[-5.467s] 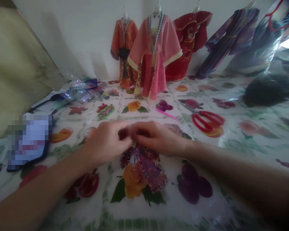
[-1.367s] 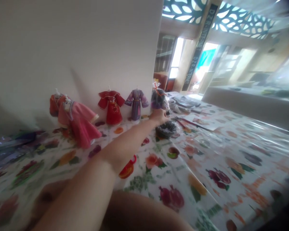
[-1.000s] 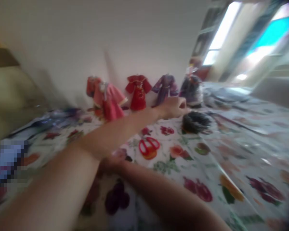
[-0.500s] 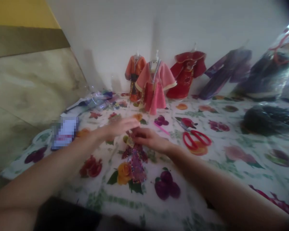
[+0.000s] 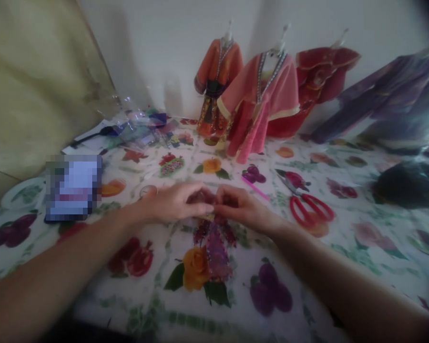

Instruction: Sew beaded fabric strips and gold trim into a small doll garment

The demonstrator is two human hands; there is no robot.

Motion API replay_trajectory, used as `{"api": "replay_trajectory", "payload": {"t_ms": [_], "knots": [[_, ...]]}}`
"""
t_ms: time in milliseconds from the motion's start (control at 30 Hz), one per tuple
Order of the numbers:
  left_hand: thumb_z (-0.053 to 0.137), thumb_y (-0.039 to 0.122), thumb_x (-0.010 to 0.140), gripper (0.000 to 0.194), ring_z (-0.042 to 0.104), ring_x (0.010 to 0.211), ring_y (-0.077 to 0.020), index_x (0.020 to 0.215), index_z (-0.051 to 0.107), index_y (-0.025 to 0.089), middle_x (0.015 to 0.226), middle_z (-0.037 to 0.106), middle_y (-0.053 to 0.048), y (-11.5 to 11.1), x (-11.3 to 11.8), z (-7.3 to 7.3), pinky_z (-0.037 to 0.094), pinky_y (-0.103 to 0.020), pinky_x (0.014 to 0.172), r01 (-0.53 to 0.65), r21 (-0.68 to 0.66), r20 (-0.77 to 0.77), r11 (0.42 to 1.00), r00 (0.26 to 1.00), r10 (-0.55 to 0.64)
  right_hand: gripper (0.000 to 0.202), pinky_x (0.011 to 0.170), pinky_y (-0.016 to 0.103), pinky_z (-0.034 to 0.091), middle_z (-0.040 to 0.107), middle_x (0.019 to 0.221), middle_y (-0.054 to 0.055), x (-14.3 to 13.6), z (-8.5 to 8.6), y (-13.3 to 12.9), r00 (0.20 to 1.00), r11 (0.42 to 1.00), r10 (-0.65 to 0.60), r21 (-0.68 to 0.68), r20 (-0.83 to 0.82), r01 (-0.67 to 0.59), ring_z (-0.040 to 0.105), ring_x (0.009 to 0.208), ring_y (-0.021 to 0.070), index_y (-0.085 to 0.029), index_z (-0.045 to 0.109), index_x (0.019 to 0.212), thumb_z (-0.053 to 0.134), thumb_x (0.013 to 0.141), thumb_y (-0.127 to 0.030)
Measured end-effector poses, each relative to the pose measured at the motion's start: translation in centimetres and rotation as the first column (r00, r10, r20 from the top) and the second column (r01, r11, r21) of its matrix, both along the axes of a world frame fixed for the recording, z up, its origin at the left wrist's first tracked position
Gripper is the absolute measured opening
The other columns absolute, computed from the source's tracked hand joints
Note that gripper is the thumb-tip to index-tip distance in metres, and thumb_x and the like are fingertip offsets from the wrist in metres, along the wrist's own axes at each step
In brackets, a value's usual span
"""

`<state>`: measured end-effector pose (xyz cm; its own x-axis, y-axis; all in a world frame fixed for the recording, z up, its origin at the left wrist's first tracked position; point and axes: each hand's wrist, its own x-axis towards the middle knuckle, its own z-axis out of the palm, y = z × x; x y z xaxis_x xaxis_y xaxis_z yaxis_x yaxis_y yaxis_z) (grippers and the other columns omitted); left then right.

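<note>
A small purple doll dress [image 5: 219,252] with a beaded, sparkling trim lies on the flowered tablecloth, its upper end under my fingers. My left hand [image 5: 182,202] is closed, thumb against fingers, its tips meeting those of my other hand; what they pinch is hidden. From the other side, my right hand [image 5: 241,207] pinches at the top of the dress with curled fingers. Both wrists hang low over the cloth.
Red-handled scissors [image 5: 311,209] and a pink stick [image 5: 254,187] lie to the right. A phone [image 5: 75,188] is at left, plastic packets [image 5: 139,128] behind it. Dressed doll stands, one with a pink robe [image 5: 260,105], line the wall. A dark plastic-wrapped bundle [image 5: 409,183] sits far right.
My left hand has come down from its raised, outstretched pose and closed against my right fingertips. The view has tilted down and moved nearer, so the doll robes look larger.
</note>
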<state>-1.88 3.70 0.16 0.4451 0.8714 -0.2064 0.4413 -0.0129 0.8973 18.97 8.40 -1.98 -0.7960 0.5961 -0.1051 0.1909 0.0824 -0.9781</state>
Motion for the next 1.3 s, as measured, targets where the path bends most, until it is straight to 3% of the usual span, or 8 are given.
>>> {"api": "replay_trajectory", "payload": {"t_ms": [167, 300, 567, 800, 967, 1300], "knots": [[0.056, 0.031, 0.088, 0.013, 0.06, 0.077, -0.015, 0.095, 0.06, 0.021, 0.089, 0.066, -0.001, -0.2, -0.1, -0.7, 0.046, -0.025, 0.065, 0.002, 0.064, -0.045, 0.998, 0.999, 0.001, 0.021, 0.055, 0.025, 0.038, 0.055, 0.069, -0.002, -0.1, 0.2, 0.0, 0.999, 1.0, -0.003, 0.002, 0.049, 0.002, 0.05, 0.062, 0.0099, -0.019, 0.049, 0.074, 0.062, 0.085, -0.031], [0.055, 0.029, 0.088, 0.013, 0.058, 0.073, -0.0135, 0.099, 0.058, 0.022, 0.085, 0.063, 0.0, -0.5, -0.1, -1.1, 0.046, -0.024, 0.063, -0.023, 0.132, -0.098, 0.991, 0.995, 0.037, 0.018, 0.058, 0.025, 0.039, 0.055, 0.073, -0.001, -0.1, 0.2, 0.0, 0.999, 1.0, -0.001, 0.024, 0.052, -0.001, 0.05, 0.064, 0.0101, -0.018, 0.054, 0.077, 0.063, 0.085, -0.032], [0.053, 0.019, 0.087, 0.009, 0.055, 0.075, -0.0116, 0.095, 0.058, 0.019, 0.086, 0.061, 0.002, -0.8, 0.3, -0.6, 0.045, -0.025, 0.069, -0.026, 0.274, -0.098, 0.961, 0.994, 0.054, 0.015, 0.055, 0.023, 0.037, 0.053, 0.07, -0.003, 0.0, -0.4, -0.1, 1.0, 0.998, -0.008, 0.069, 0.028, 0.006, 0.048, 0.062, 0.0093, -0.017, 0.055, 0.083, 0.063, 0.086, -0.029], [0.055, 0.019, 0.084, 0.004, 0.051, 0.065, -0.0096, 0.084, 0.059, 0.018, 0.078, 0.058, 0.003, -0.9, 0.6, -0.6, 0.04, -0.023, 0.06, 0.006, 0.39, -0.19, 0.921, 0.979, 0.074, 0.014, 0.056, 0.023, 0.038, 0.051, 0.071, -0.003, -0.2, -0.5, -0.3, 1.0, 0.979, -0.002, 0.202, 0.027, -0.004, 0.045, 0.063, 0.0087, -0.016, 0.055, 0.081, 0.062, 0.087, -0.027], [0.055, 0.018, 0.084, 0.005, 0.05, 0.061, -0.0082, 0.081, 0.058, 0.017, 0.072, 0.057, 0.004, -1.0, 0.7, -0.8, 0.039, -0.021, 0.057, 0.002, 0.389, -0.192, 0.921, 0.978, 0.079, 0.012, 0.059, 0.024, 0.039, 0.053, 0.073, -0.002, -0.2, -0.1, -0.6, 0.997, 0.964, -0.013, 0.267, 0.075, -0.008, 0.047, 0.064, 0.0097, -0.015, 0.057, 0.081, 0.061, 0.086, -0.025], [0.054, 0.018, 0.085, 0.007, 0.051, 0.062, -0.0094, 0.084, 0.061, 0.017, 0.069, 0.057, 0.004, -0.6, 0.5, -1.4, 0.04, -0.022, 0.058, -0.033, 0.35, -0.151, 0.936, 0.984, 0.091, 0.013, 0.06, 0.025, 0.04, 0.054, 0.076, -0.001, -0.3, -0.3, -0.5, 0.999, 0.977, 0.009, 0.214, 0.031, -0.016, 0.048, 0.066, 0.0104, -0.016, 0.055, 0.081, 0.06, 0.087, -0.027]]}}
